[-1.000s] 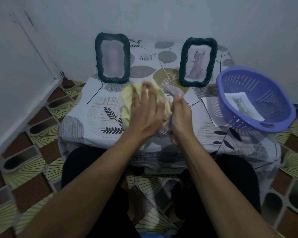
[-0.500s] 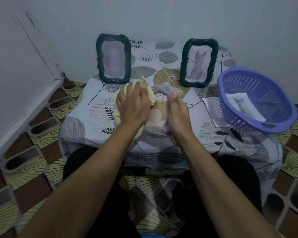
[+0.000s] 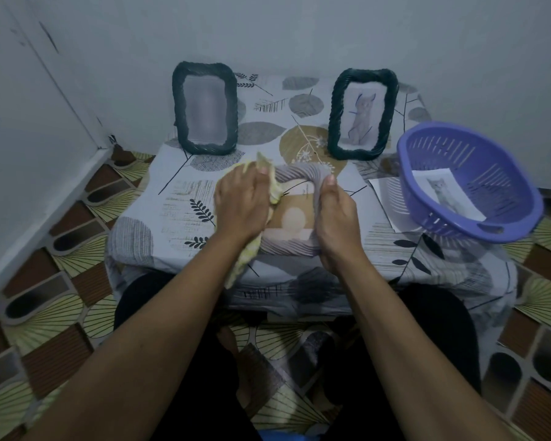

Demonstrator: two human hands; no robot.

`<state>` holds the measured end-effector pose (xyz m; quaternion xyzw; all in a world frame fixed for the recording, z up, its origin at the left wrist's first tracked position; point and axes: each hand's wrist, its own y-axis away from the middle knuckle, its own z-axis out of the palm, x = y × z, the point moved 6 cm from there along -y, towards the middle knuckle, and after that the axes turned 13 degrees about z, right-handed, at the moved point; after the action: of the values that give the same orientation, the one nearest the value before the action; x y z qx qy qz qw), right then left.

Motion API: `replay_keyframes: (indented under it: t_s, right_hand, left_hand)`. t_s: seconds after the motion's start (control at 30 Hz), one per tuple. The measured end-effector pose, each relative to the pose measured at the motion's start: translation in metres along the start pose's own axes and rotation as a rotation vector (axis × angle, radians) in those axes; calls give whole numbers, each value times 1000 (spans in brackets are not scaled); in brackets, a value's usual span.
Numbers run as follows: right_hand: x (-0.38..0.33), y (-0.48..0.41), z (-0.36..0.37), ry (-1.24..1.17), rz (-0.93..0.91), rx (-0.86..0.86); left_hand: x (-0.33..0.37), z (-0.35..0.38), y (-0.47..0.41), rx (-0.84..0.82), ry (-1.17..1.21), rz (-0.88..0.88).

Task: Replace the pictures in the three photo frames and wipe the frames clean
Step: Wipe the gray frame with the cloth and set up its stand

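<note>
- The grey woven photo frame (image 3: 299, 173) lies flat near the tabletop's (image 3: 172, 198) front edge.
- The left hand (image 3: 242, 205) bunches a yellow cloth (image 3: 247, 254) against its left rim; the right hand (image 3: 334, 214) clamps the right rim.
- Probably light, with a stiff rim and a fragile pane, so hold it by the rim.

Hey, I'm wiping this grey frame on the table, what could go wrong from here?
The grey frame lies near the table's front edge; a hard stroke with the yellow cloth could slide it off if your right hand loosens. The purple basket sits tilted by the table's right edge; a nudge might tip it.
</note>
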<state>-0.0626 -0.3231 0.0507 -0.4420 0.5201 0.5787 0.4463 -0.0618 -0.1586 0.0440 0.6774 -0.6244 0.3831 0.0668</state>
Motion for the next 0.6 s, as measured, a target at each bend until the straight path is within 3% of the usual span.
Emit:
replay_keyframes:
  t_s: [0.07, 0.17, 0.37, 0.43, 0.5, 0.6]
  right_hand:
    - [-1, -1, -5, -24, -17, 13]
    - [3, -4, -7, -79, 4, 57]
    - [9, -15, -16, -124, 78, 147]
    - [10, -15, -22, -130, 91, 163]
    - [9, -15, -23, -136, 92, 161]
    - [8, -10, -21, -165, 97, 173]
  left_hand:
    - [-15, 4, 8, -25, 61, -134]
    - [-9, 16, 24, -111, 28, -124]
    - [50, 35, 60, -267, -28, 448]
    - [46, 34, 63, -277, -38, 500]
    - [30, 30, 57, -248, -95, 393]
    - [0, 20, 38, -202, -159, 88]
